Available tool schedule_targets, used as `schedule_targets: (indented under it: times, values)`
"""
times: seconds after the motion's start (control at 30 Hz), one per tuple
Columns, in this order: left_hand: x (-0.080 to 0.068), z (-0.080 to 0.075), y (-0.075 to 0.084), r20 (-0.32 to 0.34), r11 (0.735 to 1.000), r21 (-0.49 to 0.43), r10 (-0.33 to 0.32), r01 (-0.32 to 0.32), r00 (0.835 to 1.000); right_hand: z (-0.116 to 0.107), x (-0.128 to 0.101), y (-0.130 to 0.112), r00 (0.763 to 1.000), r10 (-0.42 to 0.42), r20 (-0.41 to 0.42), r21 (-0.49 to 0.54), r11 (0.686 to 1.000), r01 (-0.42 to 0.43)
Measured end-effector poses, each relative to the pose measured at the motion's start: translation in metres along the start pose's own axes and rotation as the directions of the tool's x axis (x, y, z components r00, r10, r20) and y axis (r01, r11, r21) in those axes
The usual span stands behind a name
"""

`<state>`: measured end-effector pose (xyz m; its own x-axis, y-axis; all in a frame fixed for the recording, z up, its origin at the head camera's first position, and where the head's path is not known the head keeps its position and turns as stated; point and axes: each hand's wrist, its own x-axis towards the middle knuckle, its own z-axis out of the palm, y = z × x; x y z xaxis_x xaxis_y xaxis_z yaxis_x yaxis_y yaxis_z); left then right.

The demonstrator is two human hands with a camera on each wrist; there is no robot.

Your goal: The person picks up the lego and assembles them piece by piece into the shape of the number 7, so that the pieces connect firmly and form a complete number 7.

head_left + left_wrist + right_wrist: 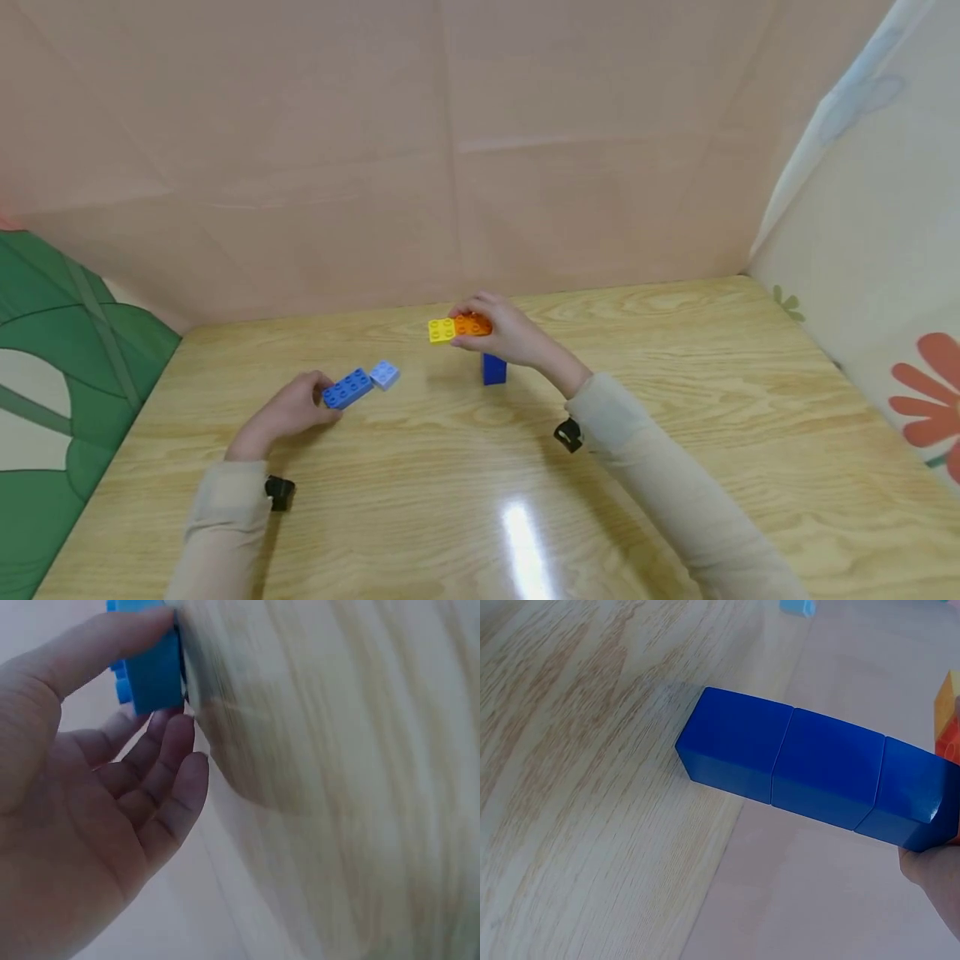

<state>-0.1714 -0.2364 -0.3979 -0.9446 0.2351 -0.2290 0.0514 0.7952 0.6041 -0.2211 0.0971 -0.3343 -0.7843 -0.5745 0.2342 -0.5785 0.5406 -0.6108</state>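
Note:
In the head view my left hand (288,408) pinches one end of a blue building brick (348,389) low at the table surface. A light blue brick (385,375) lies at that brick's far end; I cannot tell if the two are joined. My right hand (519,335) grips an orange brick (471,325) between thumb and fingers. Beside it, a yellow brick (442,331) sticks out to the left. Under these stands a dark blue column (494,370), which the right wrist view shows as three stacked blocks (829,769). The hand partly hides the column's top.
All of this is on a wooden table (420,500). A plain pinkish cloth (450,167) hangs behind its far edge. Printed cloths hang at the sides, with green leaves (45,417) on the left and a red flower (933,392) on the right.

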Motion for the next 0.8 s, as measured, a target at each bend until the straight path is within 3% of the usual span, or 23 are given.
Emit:
schedule_targets:
  times: [0.27,0.43,0.53,0.67,0.8]
  values:
    - [-0.006,-0.009,0.009,-0.07,0.993,-0.11,-0.054,0.046,0.996,-0.001,0.001,-0.002,1.0,0.021,0.01,0.008,1.0,-0.021]
    - [-0.001,-0.012,0.027,-0.116,0.977,-0.212,-0.028,0.003,0.993,-0.001,0.0,-0.001,0.999,0.031,0.013,0.009,0.999,-0.031]
    - [0.001,-0.01,0.045,-0.154,0.953,-0.298,0.001,-0.047,0.988,-0.001,0.0,-0.001,0.999,0.033,0.015,0.013,0.999,-0.033]
    - [0.006,-0.003,0.07,-0.186,0.897,-0.428,0.038,-0.115,0.982,-0.001,0.0,0.0,0.999,0.033,0.015,0.015,0.999,-0.033]
    - [0.013,0.007,0.094,-0.207,0.867,-0.465,0.093,-0.181,0.974,-0.001,-0.001,0.001,0.999,0.032,0.013,0.011,0.999,-0.033]
